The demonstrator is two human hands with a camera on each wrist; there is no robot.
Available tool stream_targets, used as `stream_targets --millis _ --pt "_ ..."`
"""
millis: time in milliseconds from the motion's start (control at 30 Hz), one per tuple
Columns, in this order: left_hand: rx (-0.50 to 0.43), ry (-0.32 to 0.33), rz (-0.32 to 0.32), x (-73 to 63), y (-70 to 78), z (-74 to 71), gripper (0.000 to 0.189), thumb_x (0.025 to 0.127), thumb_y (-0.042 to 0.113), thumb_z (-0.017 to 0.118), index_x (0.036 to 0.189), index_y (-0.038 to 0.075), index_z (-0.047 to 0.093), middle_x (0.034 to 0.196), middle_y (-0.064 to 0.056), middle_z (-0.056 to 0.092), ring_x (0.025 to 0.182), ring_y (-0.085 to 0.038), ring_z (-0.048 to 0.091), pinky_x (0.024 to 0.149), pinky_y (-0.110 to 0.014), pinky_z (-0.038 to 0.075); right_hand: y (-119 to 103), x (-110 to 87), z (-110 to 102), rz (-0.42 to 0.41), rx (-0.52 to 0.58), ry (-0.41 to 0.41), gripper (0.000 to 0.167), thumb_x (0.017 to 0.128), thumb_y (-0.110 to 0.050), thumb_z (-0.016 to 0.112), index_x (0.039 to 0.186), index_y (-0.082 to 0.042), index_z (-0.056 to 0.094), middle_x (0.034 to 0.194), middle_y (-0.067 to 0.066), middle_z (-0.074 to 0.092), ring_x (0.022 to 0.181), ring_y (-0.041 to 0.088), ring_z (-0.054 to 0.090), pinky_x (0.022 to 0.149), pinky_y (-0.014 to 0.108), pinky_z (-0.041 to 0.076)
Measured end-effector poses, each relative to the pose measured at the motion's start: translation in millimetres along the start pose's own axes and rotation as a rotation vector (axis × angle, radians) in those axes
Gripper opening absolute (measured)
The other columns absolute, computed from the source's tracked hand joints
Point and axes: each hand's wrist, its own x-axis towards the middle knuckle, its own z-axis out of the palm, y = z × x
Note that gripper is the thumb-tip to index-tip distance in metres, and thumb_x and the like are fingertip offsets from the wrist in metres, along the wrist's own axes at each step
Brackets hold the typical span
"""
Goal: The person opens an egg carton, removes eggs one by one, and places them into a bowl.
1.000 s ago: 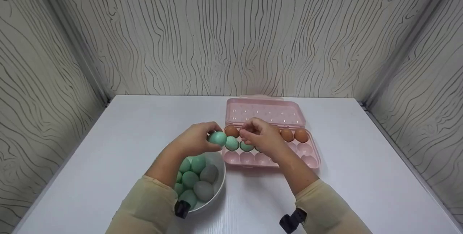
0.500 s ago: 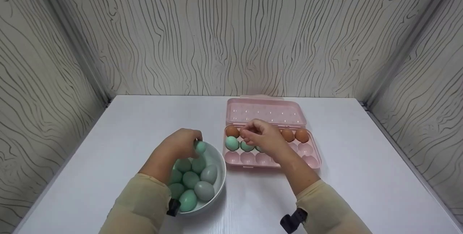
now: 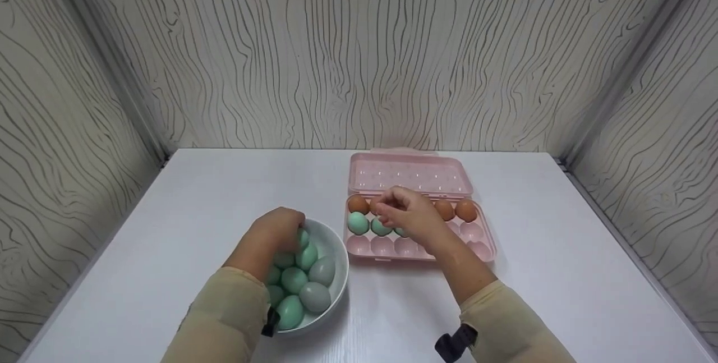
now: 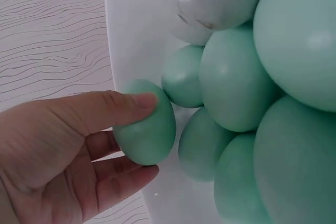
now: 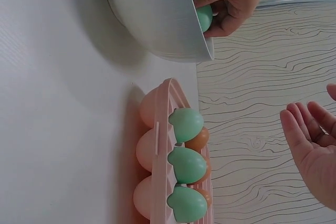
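Note:
My left hand [image 3: 277, 234] is in the white bowl [image 3: 340, 279]. In the left wrist view its thumb and fingers pinch a pale green egg [image 4: 149, 140] beside the bowl's inner wall. Several green eggs [image 4: 236, 80] and grey eggs [image 3: 315, 295] lie in the bowl. Over the pink egg carton [image 3: 383, 258], my right hand [image 3: 409, 214] hovers with loosely bent fingers and holds nothing. Brown eggs [image 3: 466, 210] fill part of the carton's back row. Green eggs [image 5: 186, 164] stand at the left of its middle row; the right hand hides some cups.
The carton's lid [image 3: 409, 174] lies folded back behind it. Its front row shows bare cups [image 3: 359, 246]. Both stand on a white table [image 3: 235, 183], bowl left of carton. Patterned panels [image 3: 336, 54] enclose the table at the back and sides.
My left hand has moved from the carton's left edge back and down into the bowl, still holding the green egg. The right hand has stayed over the carton.

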Motion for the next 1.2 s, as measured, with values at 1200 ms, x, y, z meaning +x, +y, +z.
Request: stream_targets --millis 1200 --pt "-0.121 0.053 -0.071 -6.1 1.5 -20.3 0.037 0.082 0.026 0.064 0.110 0.002 0.061 0.100 -0.010 0.063 0.095 -0.027 0.057 0.087 -0.047 0.045 4 1.3 -10 0.038 -0.029 0.010 0.028 0.084 -0.035 0.064 0.100 -0.011 0.060 0.095 0.006 0.059 0.088 0.022 0.061 0.078 0.033 0.052"
